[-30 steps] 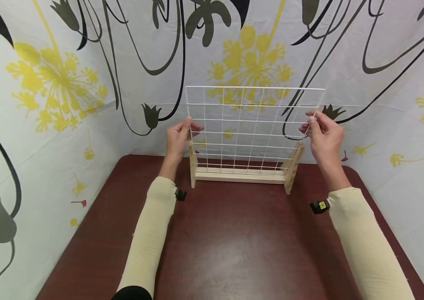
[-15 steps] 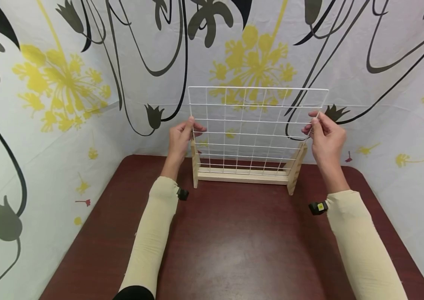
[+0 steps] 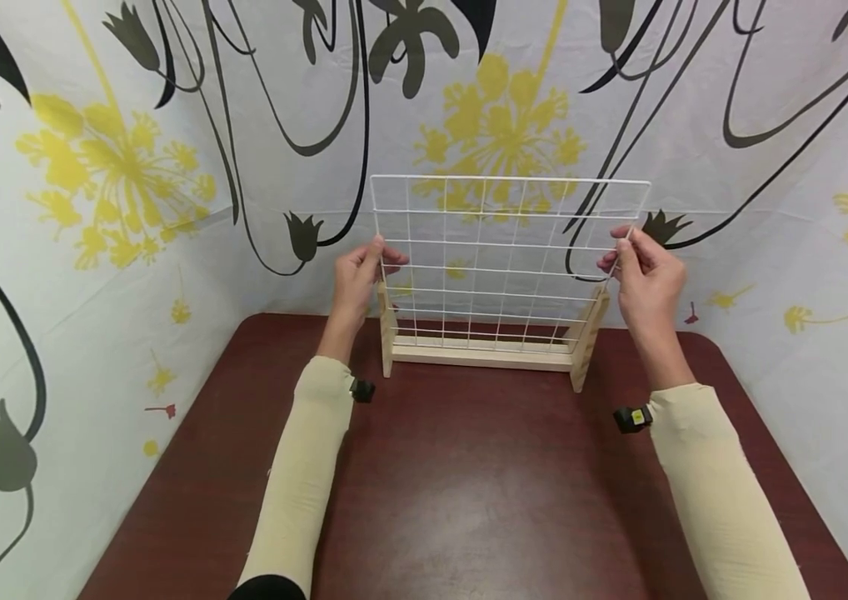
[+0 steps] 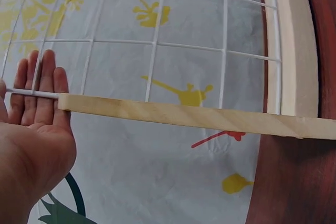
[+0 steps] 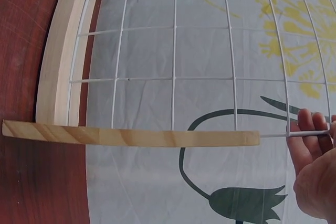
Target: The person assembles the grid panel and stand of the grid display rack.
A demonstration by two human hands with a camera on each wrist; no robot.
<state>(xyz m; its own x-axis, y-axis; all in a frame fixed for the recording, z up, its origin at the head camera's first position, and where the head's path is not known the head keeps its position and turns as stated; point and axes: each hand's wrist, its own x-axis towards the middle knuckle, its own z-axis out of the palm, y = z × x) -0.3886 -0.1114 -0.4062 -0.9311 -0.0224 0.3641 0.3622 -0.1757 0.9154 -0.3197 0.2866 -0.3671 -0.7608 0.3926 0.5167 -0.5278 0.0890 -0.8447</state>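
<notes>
A white wire grid (image 3: 506,250) stands upright in a pale wooden stand (image 3: 480,357) at the back of the dark red-brown table (image 3: 469,500). My left hand (image 3: 382,257) pinches the grid's left edge wire just above the stand's left upright. My right hand (image 3: 622,252) pinches the right edge wire above the right upright. In the left wrist view the left hand (image 4: 37,103) has straight fingers behind the wire beside the wooden upright (image 4: 184,115). In the right wrist view the right hand (image 5: 312,135) has its fingers curled on the wire past the other upright (image 5: 131,136).
Patterned fabric walls (image 3: 132,208) with yellow flowers and black stems close in the table on the left, back and right. The stand sits close to the back wall. Both forearms wear cream sleeves (image 3: 304,467) with small black wrist cameras.
Almost nothing differs. Both hands stay on the grid's side wires, and the grid stays in the stand; only the head view has shifted slightly.
</notes>
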